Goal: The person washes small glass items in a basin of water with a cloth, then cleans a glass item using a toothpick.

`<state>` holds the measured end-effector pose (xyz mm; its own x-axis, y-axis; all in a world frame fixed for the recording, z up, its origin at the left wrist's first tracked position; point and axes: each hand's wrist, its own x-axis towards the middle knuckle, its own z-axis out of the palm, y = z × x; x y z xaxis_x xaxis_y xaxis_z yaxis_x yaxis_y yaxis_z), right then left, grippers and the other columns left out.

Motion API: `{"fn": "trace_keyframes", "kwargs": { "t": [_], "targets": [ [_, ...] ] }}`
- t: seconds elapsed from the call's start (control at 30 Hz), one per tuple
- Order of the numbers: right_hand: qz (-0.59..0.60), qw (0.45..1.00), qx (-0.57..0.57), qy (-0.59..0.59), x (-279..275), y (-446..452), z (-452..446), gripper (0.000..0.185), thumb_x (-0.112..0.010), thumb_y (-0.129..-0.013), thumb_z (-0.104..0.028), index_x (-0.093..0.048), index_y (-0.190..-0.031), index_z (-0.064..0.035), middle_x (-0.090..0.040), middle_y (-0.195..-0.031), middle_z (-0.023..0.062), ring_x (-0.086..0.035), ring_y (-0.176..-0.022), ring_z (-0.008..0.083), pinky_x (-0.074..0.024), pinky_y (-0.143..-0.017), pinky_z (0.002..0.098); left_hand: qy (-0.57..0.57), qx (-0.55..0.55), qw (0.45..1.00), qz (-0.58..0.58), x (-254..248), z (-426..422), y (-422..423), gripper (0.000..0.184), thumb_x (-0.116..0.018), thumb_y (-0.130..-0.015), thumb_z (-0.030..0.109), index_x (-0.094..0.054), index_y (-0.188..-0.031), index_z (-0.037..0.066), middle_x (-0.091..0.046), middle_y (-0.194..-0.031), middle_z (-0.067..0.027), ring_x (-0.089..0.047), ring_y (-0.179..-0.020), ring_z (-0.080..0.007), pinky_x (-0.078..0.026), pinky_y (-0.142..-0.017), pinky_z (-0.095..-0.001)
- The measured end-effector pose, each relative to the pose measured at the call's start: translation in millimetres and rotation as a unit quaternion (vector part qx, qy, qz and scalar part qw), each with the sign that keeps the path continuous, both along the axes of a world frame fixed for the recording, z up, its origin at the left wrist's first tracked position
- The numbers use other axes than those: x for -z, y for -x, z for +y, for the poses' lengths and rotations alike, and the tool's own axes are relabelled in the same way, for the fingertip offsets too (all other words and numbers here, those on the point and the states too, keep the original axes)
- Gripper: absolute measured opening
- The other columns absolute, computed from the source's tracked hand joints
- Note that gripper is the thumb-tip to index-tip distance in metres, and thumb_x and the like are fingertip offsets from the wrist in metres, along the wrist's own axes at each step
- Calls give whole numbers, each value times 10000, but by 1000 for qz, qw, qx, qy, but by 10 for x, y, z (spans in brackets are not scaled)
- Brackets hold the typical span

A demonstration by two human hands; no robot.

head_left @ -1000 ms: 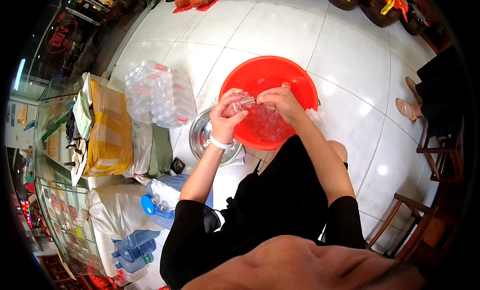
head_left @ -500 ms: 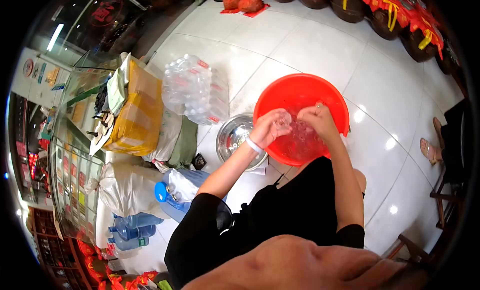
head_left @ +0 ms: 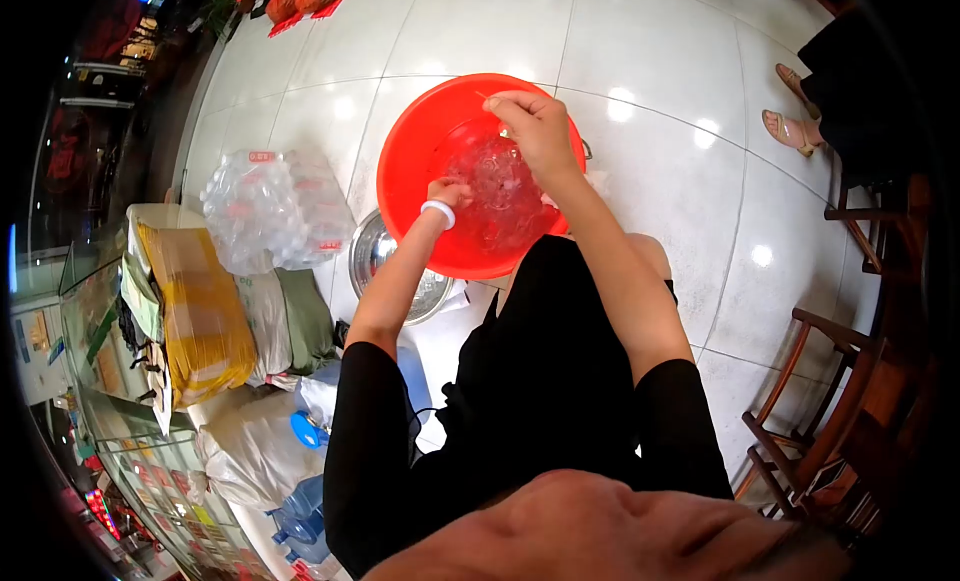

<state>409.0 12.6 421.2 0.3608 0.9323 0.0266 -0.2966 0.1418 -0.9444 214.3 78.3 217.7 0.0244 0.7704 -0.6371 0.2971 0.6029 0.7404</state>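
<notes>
A large red plastic basin [head_left: 412, 131] stands on the floor before my knees. Clear, glassy-looking, jelly-like material [head_left: 500, 186] lies in it; its exact kind is not distinguishable. My left hand [head_left: 452, 193], with a white band at the wrist, is inside the basin at the left edge of this material, its fingers curled and partly hidden. Over the far right part of the basin, my right hand [head_left: 535, 126] is raised with thumb and fingertips pinched together. Whatever is in that pinch is too small to name. A shiny metal bowl [head_left: 372, 251] sits left of the basin, partly covered by it.
Shrink-wrapped clear bottles [head_left: 265, 211] stand to the left. Beyond them are a taped carton [head_left: 200, 311], sacks [head_left: 305, 316] and large water bottles [head_left: 305, 516]. At right are a wooden chair [head_left: 810, 401] and another person's sandalled foot [head_left: 790, 131].
My right hand has risen from the clear material, pinching. My left hand has lowered into the basin; the clear piece it held up no longer shows. The view has shifted right.
</notes>
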Motion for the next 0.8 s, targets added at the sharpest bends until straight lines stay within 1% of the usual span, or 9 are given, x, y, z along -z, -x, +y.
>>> {"fn": "trace_keyframes", "kwargs": {
  "t": [0.07,0.13,0.17,0.2,0.27,0.5,0.63,0.73,0.8],
  "targets": [
    [-1,1000,7,10,-3,-8,-20,139,-589,-760,-125,-639,-774,4,-530,-615,-28,-412,-543,30,-333,-497,181,-94,93,983,129,148,40,-63,303,-626,-649,29,-554,-934,-47,-614,-703,-141,-607,-747,-226,-500,-644,-344],
    [24,1000,-16,7,19,-12,-22,147,-590,-758,-132,-641,-781,4,-559,-652,-19,-430,-568,31,-352,-521,179,-201,217,894,338,143,-30,-167,319,-637,-661,122,-589,-953,4,-633,-791,-142,-612,-793,-274,-486,-682,-371],
    [14,999,-25,24,9,-25,-27,146,-580,-762,-117,-639,-790,14,-591,-702,4,-480,-624,47,-389,-572,192,-142,236,869,411,2,-100,-299,405,-618,-687,197,-564,-1069,73,-594,-1009,-144,-558,-957,-317,-445,-787,-409],
    [13,999,-21,26,23,-25,-25,146,-580,-762,-117,-639,-790,14,-591,-702,4,-480,-624,47,-389,-572,192,-142,240,869,409,127,-117,-314,405,-618,-687,197,-564,-1069,73,-594,-1009,-144,-558,-957,-317,-445,-787,-409],
    [-10,1000,-14,10,56,-19,-7,148,-568,-768,-102,-633,-796,28,-608,-737,30,-521,-691,74,-413,-632,209,-241,267,776,518,644,-112,-268,362,-627,-688,253,-596,-1030,137,-588,-1027,-129,-540,-997,-281,-359,-885,-451],
    [-22,999,-31,31,62,11,0,155,-560,-773,-96,-629,-803,39,-616,-761,50,-538,-730,93,-422,-671,222,-119,331,854,385,1148,149,-126,379,-647,-663,196,-587,-1030,122,-511,-1129,-153,-368,-1165,-257,-271,-968,-472],
    [-40,998,-28,38,115,52,30,152,-559,-773,-96,-630,-798,36,-616,-754,46,-535,-726,88,-420,-669,220,-205,291,851,387,712,-43,-259,408,-679,-641,191,-587,-1036,144,-428,-1207,-167,-365,-1163,-268,-259,-966,-490],
    [-46,999,9,0,140,84,32,173,-584,-746,-119,-617,-747,51,-546,-569,12,-440,-521,47,-361,-482,213,-222,289,833,416,681,-58,-281,454,-701,-629,209,-574,-1064,176,-350,-1261,-161,-348,-1167,-299,-234,-967,-507],
    [-43,997,-40,45,98,45,-7,145,-559,-772,-93,-630,-788,33,-619,-755,42,-537,-712,84,-423,-653,214,-238,286,820,436,584,-85,-324,483,-708,-627,239,-558,-1084,199,-368,-1241,-150,-343,-1168,-323,-225,-964,-503]
  ]
}}
